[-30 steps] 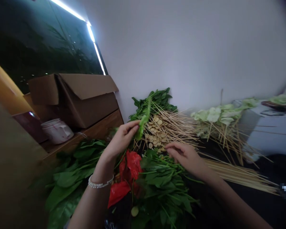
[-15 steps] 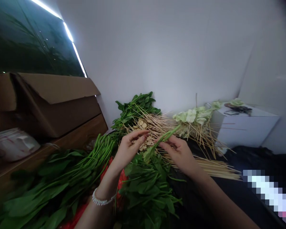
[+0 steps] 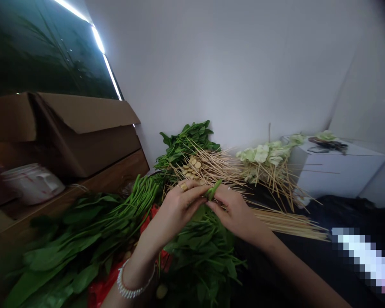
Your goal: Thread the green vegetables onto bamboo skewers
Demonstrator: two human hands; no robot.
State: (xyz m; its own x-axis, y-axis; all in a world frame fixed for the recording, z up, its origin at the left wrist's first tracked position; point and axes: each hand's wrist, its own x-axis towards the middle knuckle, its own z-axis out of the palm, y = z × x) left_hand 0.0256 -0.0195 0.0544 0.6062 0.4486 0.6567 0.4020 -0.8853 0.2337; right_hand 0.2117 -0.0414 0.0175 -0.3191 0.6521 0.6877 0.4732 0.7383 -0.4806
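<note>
My left hand (image 3: pixel 176 211) and my right hand (image 3: pixel 232 211) meet above a heap of leafy greens (image 3: pixel 200 252). Both pinch the same folded green stem (image 3: pixel 213 190) between their fingertips. The left hand wears a gold ring and a pearl bracelet. Just behind the hands lies a pile of bamboo skewers threaded with pale sliced rounds (image 3: pixel 200 167). A long bundle of green stalks with large leaves (image 3: pixel 93 231) lies to the left of my left arm.
A cardboard box (image 3: pixel 83 128) and a white tub (image 3: pixel 34 184) sit on a wooden ledge at the left. Skewers of pale green cabbage (image 3: pixel 269 160) lean by a white box (image 3: pixel 333 169). Bare skewers (image 3: pixel 285 222) lie at the right. Red plastic (image 3: pixel 102 288) shows under the greens.
My hands have drawn together. The green stem, stretched out between them half a second ago, is now folded short and pinched by both. The view has shifted slightly.
</note>
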